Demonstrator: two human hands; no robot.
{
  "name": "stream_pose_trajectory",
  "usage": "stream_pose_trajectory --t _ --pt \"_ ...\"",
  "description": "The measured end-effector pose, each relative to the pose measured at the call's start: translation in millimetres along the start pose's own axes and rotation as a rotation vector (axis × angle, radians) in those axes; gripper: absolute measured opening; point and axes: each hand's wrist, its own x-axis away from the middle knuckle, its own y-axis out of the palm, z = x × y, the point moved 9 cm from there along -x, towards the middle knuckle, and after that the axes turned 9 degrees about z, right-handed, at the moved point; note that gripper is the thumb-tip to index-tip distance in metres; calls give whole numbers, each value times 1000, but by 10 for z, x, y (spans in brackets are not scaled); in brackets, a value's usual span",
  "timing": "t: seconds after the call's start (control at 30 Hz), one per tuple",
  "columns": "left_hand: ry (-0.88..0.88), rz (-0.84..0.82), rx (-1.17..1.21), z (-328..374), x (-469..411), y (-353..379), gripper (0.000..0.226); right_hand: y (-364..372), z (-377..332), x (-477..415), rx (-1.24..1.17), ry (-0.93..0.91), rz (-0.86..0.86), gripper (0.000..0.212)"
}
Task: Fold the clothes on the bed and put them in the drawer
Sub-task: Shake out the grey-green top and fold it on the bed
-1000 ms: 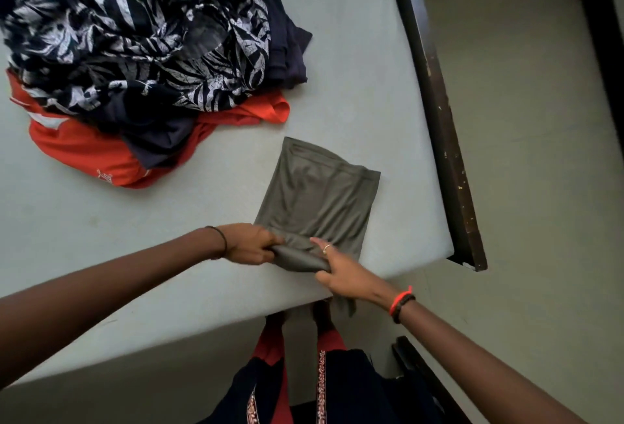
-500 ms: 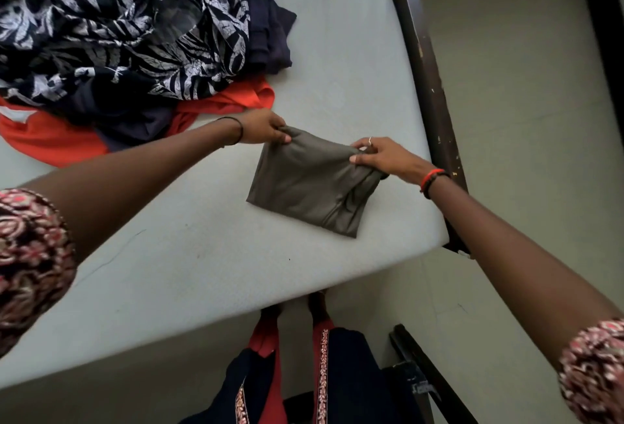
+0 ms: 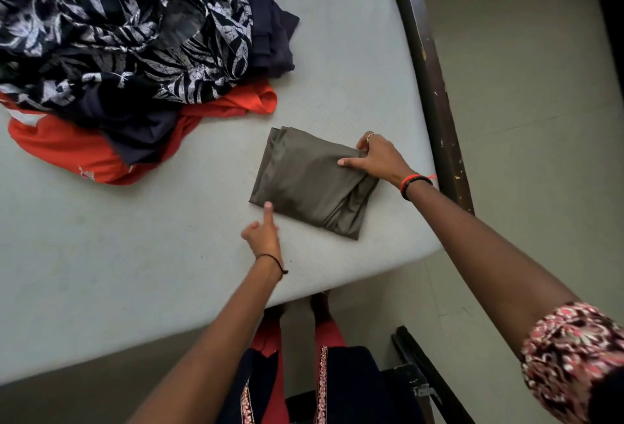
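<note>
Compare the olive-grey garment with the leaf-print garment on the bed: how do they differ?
The olive-grey garment is folded into a flat rectangle; the leaf-print garment lies crumpled.
The olive-grey one is plain; the leaf-print one is dark with pale leaves.
The olive-grey one lies alone near the bed's corner, with the right hand on it; the leaf-print one tops a pile, untouched.
Both lie on the bed.

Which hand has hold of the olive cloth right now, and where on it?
The right hand pinches the folded olive cloth at its far right corner. The left hand holds nothing.
</note>
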Motion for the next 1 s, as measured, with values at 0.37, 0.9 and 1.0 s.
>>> stream_pose_trajectory --t 0.37,0.9,1.0 --pt "-236 -365 426 -31 555 696 48 225 -41 -2 39 49 -108 66" --pt "114 -401 159 493 424 707 46 393 1 462 -986 337 -515 28" --pt "221 -426 95 779 523 819 45 273 -41 416 -1075 319 -499 29"
